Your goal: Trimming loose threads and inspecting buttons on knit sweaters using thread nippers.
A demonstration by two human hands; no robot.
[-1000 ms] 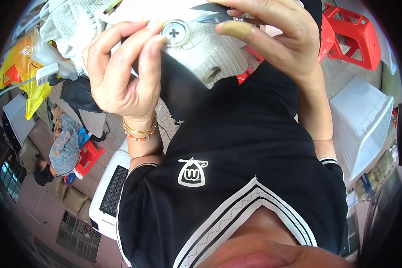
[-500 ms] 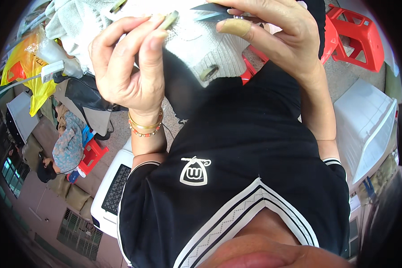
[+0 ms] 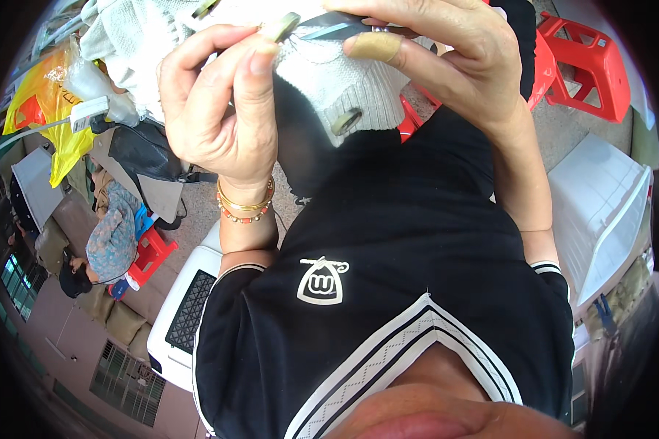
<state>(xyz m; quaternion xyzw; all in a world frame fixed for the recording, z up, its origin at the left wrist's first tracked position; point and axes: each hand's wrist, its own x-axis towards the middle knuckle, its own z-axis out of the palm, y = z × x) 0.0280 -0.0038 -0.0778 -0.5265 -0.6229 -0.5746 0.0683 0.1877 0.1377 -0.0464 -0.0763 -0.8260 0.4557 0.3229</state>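
Between thumb and fingertips, my left hand (image 3: 223, 117) pinches a greenish round button (image 3: 282, 28), seen nearly edge-on. Under it a white knitted garment (image 3: 326, 84) lies over my lap, with another button (image 3: 346, 121) near its ribbed edge and one more (image 3: 205, 8) at the top. My right hand (image 3: 465, 69), its thumb wrapped in a tan covering, grips small dark scissors (image 3: 334, 29). Their blades point left, and the tips are close beside the pinched button. Whether they touch it or any thread I cannot tell.
Red plastic stools (image 3: 589, 66) and a white bin (image 3: 597, 208) stand to the right. At left are a yellow plastic bag (image 3: 40, 110), a white plug with cable (image 3: 88, 111) and a black bag (image 3: 146, 150). Another person (image 3: 113, 230) sits farther left.
My left hand with the button has moved slightly right, and the scissors have shifted a little left. The gap between button and blade tips has narrowed; the blades look closer together.
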